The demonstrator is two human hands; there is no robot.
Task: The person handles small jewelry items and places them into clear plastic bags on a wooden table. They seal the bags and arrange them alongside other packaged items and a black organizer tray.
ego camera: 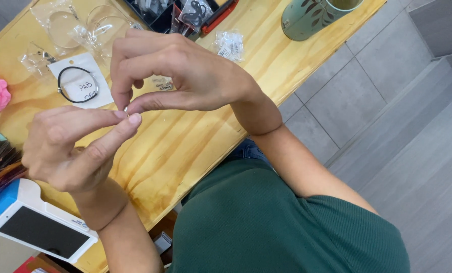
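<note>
Both hands, left hand (66,149) and right hand (173,73), pinch one tiny metal piece (126,109) between fingers (133,119); one black bracelet (77,84) lies beyond on the counter (185,136).

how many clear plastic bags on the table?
5 that I can make out: two clear bags top left, one small bag beside the card, one by the mug, one dark-filled at the tray. Hands may hide more.
</note>
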